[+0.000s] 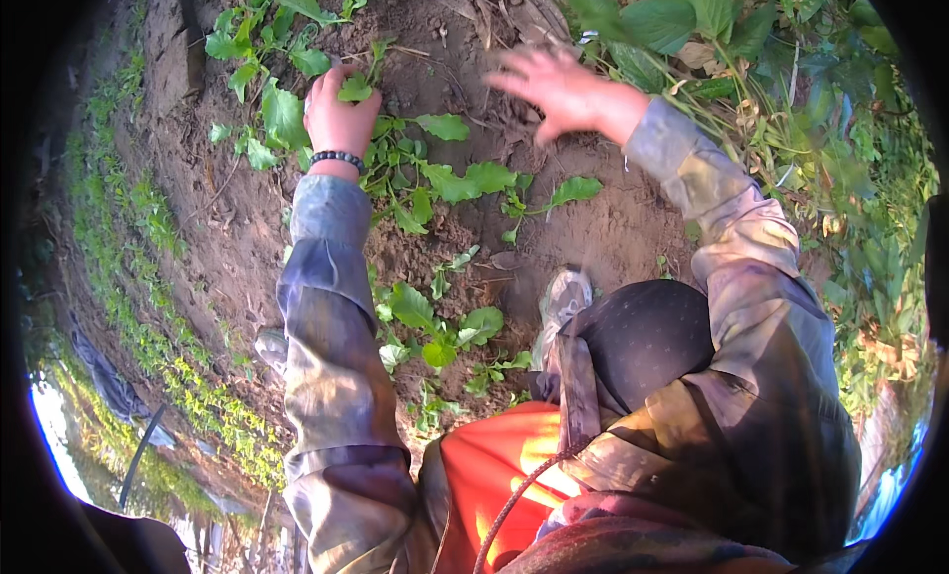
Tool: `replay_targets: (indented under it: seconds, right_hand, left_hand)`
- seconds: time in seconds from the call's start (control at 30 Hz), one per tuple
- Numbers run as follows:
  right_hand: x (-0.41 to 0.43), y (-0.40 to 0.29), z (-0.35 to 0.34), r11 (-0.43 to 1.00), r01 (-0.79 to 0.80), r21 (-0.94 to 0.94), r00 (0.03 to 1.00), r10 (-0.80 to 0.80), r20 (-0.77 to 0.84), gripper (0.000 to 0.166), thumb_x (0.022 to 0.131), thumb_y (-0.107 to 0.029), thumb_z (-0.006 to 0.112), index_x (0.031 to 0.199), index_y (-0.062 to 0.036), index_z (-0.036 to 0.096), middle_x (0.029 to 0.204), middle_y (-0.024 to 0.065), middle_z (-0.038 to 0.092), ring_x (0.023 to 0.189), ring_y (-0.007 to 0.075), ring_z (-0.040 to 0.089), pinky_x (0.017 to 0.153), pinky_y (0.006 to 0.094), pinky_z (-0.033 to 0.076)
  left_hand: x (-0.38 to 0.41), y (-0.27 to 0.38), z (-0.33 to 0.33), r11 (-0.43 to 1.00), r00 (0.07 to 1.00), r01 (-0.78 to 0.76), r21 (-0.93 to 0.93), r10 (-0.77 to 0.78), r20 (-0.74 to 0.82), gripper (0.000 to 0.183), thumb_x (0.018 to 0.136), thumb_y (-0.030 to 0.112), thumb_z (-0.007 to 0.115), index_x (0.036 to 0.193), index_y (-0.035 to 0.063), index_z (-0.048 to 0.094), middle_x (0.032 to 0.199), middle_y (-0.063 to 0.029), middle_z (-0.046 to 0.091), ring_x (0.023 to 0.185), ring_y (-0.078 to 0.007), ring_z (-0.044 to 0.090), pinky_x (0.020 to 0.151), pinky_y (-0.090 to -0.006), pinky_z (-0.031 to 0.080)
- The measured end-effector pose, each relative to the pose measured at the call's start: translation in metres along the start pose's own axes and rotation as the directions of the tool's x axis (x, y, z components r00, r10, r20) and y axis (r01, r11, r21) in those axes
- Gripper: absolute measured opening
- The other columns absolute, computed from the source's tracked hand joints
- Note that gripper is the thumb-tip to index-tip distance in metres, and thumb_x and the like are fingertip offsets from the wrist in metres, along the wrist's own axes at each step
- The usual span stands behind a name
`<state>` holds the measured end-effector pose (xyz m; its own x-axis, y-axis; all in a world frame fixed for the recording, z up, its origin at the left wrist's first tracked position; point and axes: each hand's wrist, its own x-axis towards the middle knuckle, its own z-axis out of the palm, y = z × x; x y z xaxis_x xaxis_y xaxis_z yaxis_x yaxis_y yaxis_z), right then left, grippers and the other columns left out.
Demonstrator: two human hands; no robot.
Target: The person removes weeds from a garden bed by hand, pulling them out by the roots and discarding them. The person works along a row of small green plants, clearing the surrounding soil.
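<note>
My left hand (342,110), with a dark beaded bracelet (337,157) at the wrist, is among leafy green plants at the upper left. Its fingers are curled by a small green leaf (355,88); whether they pinch its stem cannot be told. A leafy plant with toothed leaves (282,116) stands just left of this hand, and another (452,181) spreads to its right. My right hand (552,92), blurred, is over bare soil at the upper middle, fingers spread and nothing seen in it.
Dense broad-leaved plants (667,25) border the soil on the right. Low green rows (141,277) run along the left. Small leafy plants (437,329) grow between my shoes; one shoe (567,299) is near my bent knee (645,344). Dry stalks (511,10) lie at the top.
</note>
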<state>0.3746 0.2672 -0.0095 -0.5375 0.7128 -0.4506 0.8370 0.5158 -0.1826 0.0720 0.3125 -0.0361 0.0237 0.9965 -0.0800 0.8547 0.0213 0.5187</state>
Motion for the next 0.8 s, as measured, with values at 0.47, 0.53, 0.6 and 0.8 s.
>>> replay_targets:
  seconds: [0.47, 0.53, 0.6, 0.8]
  right_hand:
    - [0.052, 0.109, 0.012, 0.791, -0.423, 0.443, 0.874, 0.485, -0.032, 0.058, 0.082, -0.031, 0.07, 0.124, -0.0006, 0.042, 0.114, 0.0203, 0.05, 0.107, 0.0308, 0.053, 0.085, 0.0426, 0.047]
    - [0.066, 0.121, 0.001, 0.719, -0.516, 0.467, 0.798, 0.601, -0.043, 0.077, 0.079, -0.035, 0.074, 0.135, 0.0016, 0.035, 0.129, 0.025, 0.045, 0.118, 0.0353, 0.049, 0.094, 0.0456, 0.045]
    - [0.059, 0.079, 0.001, 0.768, -0.521, 0.372, 0.767, 0.613, -0.19, 0.083, 0.078, -0.034, 0.076, 0.141, -0.0028, 0.032, 0.138, 0.0251, 0.041, 0.123, 0.0372, 0.046, 0.1, 0.0477, 0.041]
    - [0.054, 0.044, 0.06, 0.756, -0.541, 0.367, 0.654, 0.653, -0.381, 0.045, 0.097, -0.031, 0.048, 0.125, 0.0036, 0.051, 0.116, 0.0224, 0.061, 0.091, 0.0358, 0.065, 0.087, 0.04, 0.05]
  left_hand:
    - [-0.067, 0.024, -0.044, 0.911, 0.978, -0.209, -0.355, 0.199, -0.066, 0.028, 0.079, 0.001, 0.064, 0.106, 0.0065, 0.065, 0.113, -0.0115, 0.061, 0.108, -0.0279, 0.057, 0.096, -0.0368, 0.044]
    - [-0.075, 0.029, -0.05, 0.912, 0.983, -0.185, -0.367, 0.17, -0.071, 0.027, 0.079, 0.001, 0.064, 0.106, 0.006, 0.065, 0.113, -0.0113, 0.061, 0.109, -0.0276, 0.056, 0.096, -0.0368, 0.044]
    - [-0.081, 0.025, -0.054, 0.908, 0.981, -0.193, -0.372, 0.169, -0.097, 0.027, 0.079, 0.001, 0.064, 0.105, 0.0058, 0.064, 0.113, -0.0109, 0.061, 0.109, -0.027, 0.056, 0.097, -0.0371, 0.043]
    - [-0.095, 0.043, -0.07, 0.894, 0.978, -0.209, -0.396, 0.189, -0.089, 0.028, 0.078, -0.001, 0.062, 0.105, 0.005, 0.064, 0.113, -0.0118, 0.06, 0.109, -0.0284, 0.056, 0.096, -0.0377, 0.043]
